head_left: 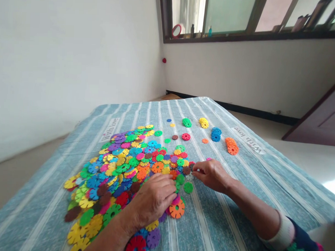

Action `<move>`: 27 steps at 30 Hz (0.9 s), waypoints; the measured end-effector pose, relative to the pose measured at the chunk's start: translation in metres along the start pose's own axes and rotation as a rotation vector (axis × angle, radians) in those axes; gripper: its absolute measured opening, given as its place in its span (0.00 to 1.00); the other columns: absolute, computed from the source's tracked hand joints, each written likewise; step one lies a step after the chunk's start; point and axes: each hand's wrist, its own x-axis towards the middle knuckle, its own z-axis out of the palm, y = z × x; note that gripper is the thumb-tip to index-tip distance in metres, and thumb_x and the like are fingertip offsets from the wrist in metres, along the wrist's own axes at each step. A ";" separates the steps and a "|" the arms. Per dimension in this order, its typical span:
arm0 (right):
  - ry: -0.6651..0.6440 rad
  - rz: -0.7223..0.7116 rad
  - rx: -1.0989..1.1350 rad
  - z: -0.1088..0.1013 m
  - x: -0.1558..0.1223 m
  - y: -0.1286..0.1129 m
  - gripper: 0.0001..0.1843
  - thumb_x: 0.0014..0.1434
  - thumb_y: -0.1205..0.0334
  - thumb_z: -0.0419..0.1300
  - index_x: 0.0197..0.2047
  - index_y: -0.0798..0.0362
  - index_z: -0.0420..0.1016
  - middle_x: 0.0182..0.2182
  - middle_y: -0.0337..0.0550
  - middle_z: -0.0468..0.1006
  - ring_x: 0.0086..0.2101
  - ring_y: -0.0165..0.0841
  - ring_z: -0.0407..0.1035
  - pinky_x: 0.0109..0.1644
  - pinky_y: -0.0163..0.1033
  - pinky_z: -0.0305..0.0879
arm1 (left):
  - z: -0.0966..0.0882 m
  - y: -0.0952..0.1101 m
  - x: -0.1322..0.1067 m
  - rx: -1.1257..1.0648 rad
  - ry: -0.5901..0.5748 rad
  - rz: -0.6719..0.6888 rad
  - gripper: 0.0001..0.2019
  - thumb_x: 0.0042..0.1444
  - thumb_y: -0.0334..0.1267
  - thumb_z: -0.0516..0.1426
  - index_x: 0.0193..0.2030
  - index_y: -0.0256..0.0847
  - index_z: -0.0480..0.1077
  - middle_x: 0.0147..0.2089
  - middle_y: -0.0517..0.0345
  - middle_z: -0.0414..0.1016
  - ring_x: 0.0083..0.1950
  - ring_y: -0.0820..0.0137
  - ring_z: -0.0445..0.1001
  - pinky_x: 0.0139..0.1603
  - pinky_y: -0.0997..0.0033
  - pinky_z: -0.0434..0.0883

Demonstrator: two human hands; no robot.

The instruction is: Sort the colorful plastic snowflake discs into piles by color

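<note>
A big heap of coloured snowflake discs point(119, 167) covers the striped blue cloth point(208, 222). My left hand point(154, 199) rests on the near edge of the heap, fingers curled down over discs; I cannot make out whether it holds one. My right hand point(211, 174) pinches at the heap's right edge, fingertips closed on a small dark disc point(192, 166). An orange disc point(177, 209) and a green disc point(188, 187) lie just beside the hands.
Sorted small stacks lie farther back: green point(186, 122), yellow point(203, 122), blue point(216, 134), orange point(232, 146). A red disc point(185, 136) and a few strays sit near them. White walls, a window sill and a brown door point(321, 120) surround the bed.
</note>
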 end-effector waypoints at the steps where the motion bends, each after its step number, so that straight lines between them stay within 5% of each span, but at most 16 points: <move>1: 0.007 -0.010 0.013 0.002 0.000 -0.001 0.11 0.61 0.62 0.57 0.30 0.51 0.78 0.22 0.37 0.75 0.24 0.26 0.63 0.30 0.34 0.48 | 0.000 0.001 0.000 0.000 0.014 0.006 0.07 0.61 0.33 0.54 0.35 0.41 0.73 0.37 0.56 0.79 0.47 0.66 0.76 0.53 0.62 0.72; 17: 0.143 -0.002 -0.055 0.015 0.002 0.009 0.14 0.63 0.60 0.53 0.31 0.52 0.78 0.25 0.41 0.79 0.27 0.31 0.71 0.29 0.35 0.49 | -0.003 0.006 0.000 -0.022 0.090 -0.009 0.14 0.62 0.31 0.51 0.25 0.40 0.67 0.24 0.59 0.67 0.31 0.72 0.72 0.44 0.71 0.74; 23: 0.207 -0.018 -0.062 0.019 0.002 0.020 0.16 0.65 0.57 0.51 0.30 0.52 0.76 0.24 0.41 0.77 0.25 0.30 0.71 0.29 0.35 0.48 | -0.020 0.001 0.004 -0.059 0.183 -0.126 0.11 0.63 0.33 0.50 0.32 0.40 0.71 0.29 0.57 0.73 0.34 0.72 0.74 0.41 0.75 0.73; 27: 0.252 -0.128 -0.024 0.028 0.000 0.017 0.17 0.65 0.59 0.51 0.28 0.52 0.74 0.21 0.39 0.76 0.23 0.28 0.68 0.27 0.35 0.46 | -0.039 -0.017 0.015 0.038 0.131 -0.288 0.10 0.61 0.31 0.51 0.33 0.40 0.73 0.33 0.57 0.75 0.36 0.72 0.75 0.40 0.75 0.71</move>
